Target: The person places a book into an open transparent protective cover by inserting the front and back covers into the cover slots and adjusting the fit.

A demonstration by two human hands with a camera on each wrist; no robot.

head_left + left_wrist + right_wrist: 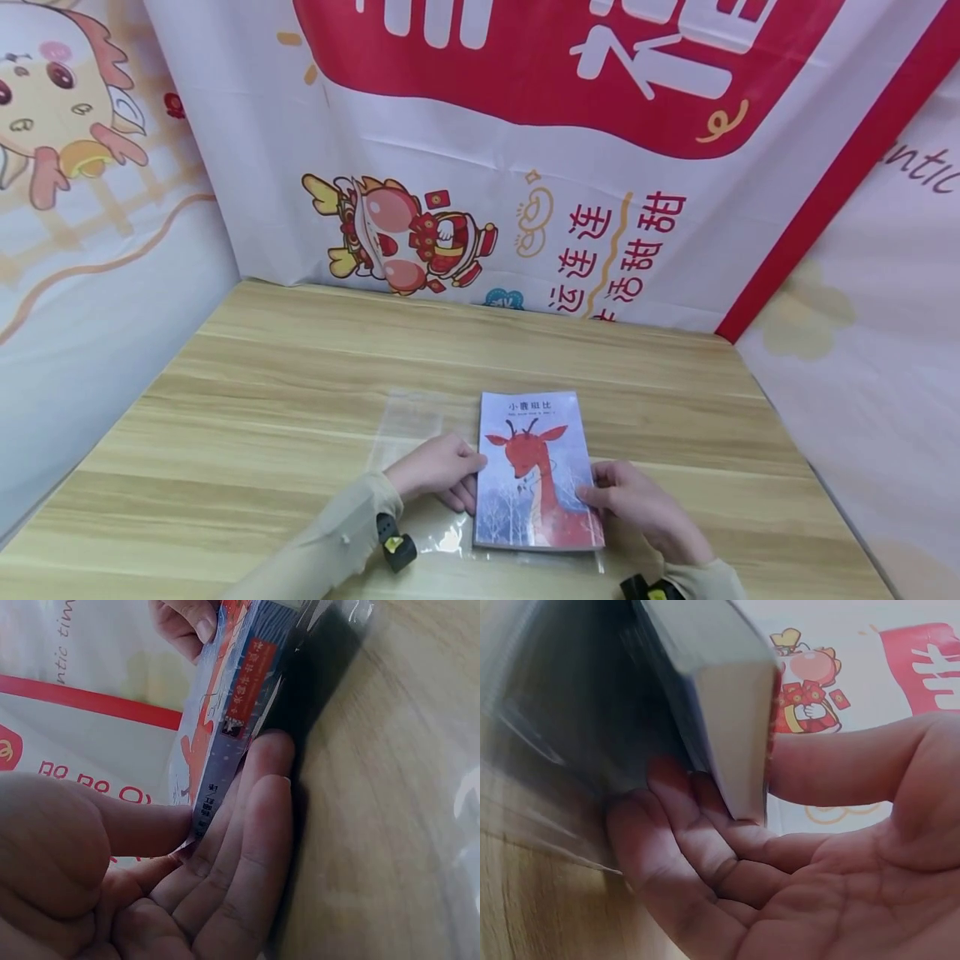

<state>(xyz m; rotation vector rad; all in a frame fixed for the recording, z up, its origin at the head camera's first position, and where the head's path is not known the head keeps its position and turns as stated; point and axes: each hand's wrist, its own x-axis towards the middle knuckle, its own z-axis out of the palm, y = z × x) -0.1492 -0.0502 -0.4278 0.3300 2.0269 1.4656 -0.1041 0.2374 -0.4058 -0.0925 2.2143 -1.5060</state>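
Observation:
A book (525, 467) with a red deer on its pale blue cover faces up, near the front of the table. My left hand (442, 471) grips its left edge, thumb on the cover and fingers underneath, beside the printed spine (240, 697). On the opposite side my right hand (633, 500) pinches the edge, its thumb on the cover and its fingers under the page block (735, 735). Beneath the book lies a clear plastic bag (408, 425), spreading out to the left and just past the front edge. The wrist views show the book raised a little above the table.
The wooden table (300, 375) reaches back to a printed cloth (480, 150) with red and white patterns. More printed cloth hangs at the left (112, 225) and right (862, 375) sides. Black wrist cameras sit on both sleeves.

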